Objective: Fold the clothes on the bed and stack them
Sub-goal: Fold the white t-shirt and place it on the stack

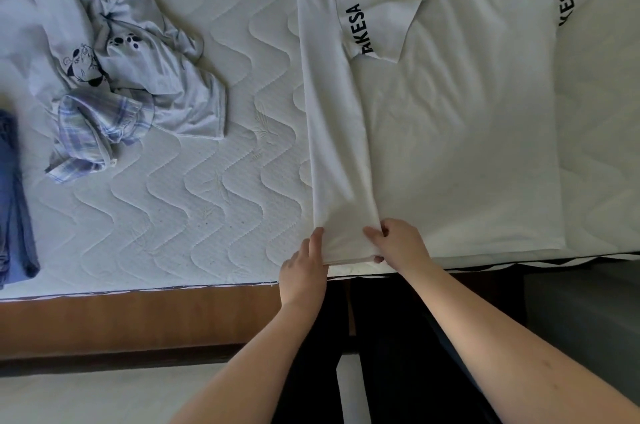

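A white T-shirt [450, 132] with black lettering lies flat on the mattress [207, 181], its hem at the near edge. Its left side is folded inward as a long strip, with the sleeve lying across the chest. My left hand [304, 267] rests with straight fingers against the strip's outer corner at the hem. My right hand [398, 243] pinches the hem at the strip's inner edge, fingers on top and thumb underneath.
A crumpled pale shirt [138, 53] with a cartoon print and a plaid garment [93, 132] lie at the left. A blue garment [14, 198] lies at the far left edge. The wooden bed frame [138, 323] runs below the mattress.
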A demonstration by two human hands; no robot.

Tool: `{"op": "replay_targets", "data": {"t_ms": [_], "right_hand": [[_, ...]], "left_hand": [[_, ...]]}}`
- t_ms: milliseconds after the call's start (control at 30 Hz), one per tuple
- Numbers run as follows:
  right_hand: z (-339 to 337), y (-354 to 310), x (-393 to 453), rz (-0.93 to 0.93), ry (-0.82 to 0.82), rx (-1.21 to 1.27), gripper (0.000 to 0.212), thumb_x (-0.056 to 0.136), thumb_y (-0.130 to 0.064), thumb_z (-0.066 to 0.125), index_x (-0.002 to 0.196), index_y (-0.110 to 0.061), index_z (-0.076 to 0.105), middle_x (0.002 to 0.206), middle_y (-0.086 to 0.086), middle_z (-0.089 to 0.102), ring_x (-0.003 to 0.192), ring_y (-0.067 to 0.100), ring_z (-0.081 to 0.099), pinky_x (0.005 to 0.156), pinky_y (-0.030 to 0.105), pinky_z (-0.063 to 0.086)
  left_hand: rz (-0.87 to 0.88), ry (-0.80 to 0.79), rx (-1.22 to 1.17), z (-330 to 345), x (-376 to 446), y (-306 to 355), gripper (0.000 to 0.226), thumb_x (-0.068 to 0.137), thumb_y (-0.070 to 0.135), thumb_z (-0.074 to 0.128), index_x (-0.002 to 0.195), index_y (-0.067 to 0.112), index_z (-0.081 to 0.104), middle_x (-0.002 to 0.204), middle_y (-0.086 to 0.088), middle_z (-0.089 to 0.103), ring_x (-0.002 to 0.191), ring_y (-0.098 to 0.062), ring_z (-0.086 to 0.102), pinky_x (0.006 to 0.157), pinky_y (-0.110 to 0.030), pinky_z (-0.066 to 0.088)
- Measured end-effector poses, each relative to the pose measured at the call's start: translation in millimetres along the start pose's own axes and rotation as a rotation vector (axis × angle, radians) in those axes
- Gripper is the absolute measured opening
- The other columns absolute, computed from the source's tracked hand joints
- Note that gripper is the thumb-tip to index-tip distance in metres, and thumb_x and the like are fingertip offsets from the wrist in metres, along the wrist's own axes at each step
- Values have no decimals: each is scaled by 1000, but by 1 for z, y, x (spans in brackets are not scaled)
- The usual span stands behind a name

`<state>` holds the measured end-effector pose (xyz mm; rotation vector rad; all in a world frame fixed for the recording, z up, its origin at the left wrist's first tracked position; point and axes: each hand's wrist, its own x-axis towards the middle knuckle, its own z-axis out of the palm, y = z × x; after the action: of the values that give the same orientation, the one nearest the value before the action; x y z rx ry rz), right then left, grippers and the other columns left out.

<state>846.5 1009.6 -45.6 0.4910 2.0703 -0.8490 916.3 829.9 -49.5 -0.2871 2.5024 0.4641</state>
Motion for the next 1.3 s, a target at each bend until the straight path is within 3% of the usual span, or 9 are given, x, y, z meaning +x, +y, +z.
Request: {"op": "replay_targets", "data": {"t_ms": [200,300,467,633,733,867,967,1100,1300], "right_hand": [[2,10,1,69,-103,-156,45,88,-57,55,77,-14,60,73,0,71,61,16,68,67,32,54],[0,3,2,7,18,-241,51,89,-66,45,72,-20,59,67,-3,66,66,18,63,60,30,46],[-4,-16,15,-59,122,94,28,90,-49,59,89,-21,65,83,-4,68,73,20,66,72,38,55],[1,-21,20,-61,87,-156,22,90,-39,60,88,-17,63,86,5,68,84,27,63,73,34,49],[2,-15,14,-11,36,-191,24,89,-44,61,85,-20,61,81,2,69,76,23,67,70,32,51],[3,-8,3,41,-124,-206,30,87,-48,60,78,-20,62,65,-5,69,42,7,60,53,22,43],[8,-6,-5,58,-149,-241,23,89,-39,59,77,-20,60,69,-3,71,49,13,65,59,23,50],[9,-5,-12,90,-124,-209,19,91,-33,56,81,-19,62,75,-4,74,58,16,69,71,29,57],[-8,-11,0,92,-166,-292,40,82,-59,60,73,-20,64,75,-1,73,63,17,70,72,28,55]], "left_hand": [[-133,-28,-134,-5,6,0,41,88,18,50,126,24,35,118,0,57,90,-31,62,67,-40,49],[-140,-60,-104,-6,7,-5,26,90,26,45,114,22,37,105,-2,58,84,-30,61,63,-39,49],[-96,-107,1,-6,7,-19,38,98,38,37,133,25,45,108,-2,61,90,-26,60,68,-35,47],[-83,-114,7,-5,6,-20,31,100,40,35,113,21,54,93,1,63,81,-23,60,62,-32,46],[-103,-175,59,-4,8,-19,27,99,36,36,108,18,54,89,-1,64,81,-25,61,65,-34,50],[-75,-161,64,-8,7,-17,33,95,33,39,124,20,49,99,-2,63,85,-25,61,61,-32,43],[-45,-141,98,-11,5,-16,43,97,32,40,138,20,37,107,-2,61,86,-25,63,59,-31,39],[-6,-194,256,-11,2,-9,33,99,21,40,132,15,40,105,-1,61,86,-24,64,62,-32,44],[-40,-338,306,-23,8,-11,52,87,14,51,136,19,35,116,-3,56,96,-24,61,64,-31,41]]}}
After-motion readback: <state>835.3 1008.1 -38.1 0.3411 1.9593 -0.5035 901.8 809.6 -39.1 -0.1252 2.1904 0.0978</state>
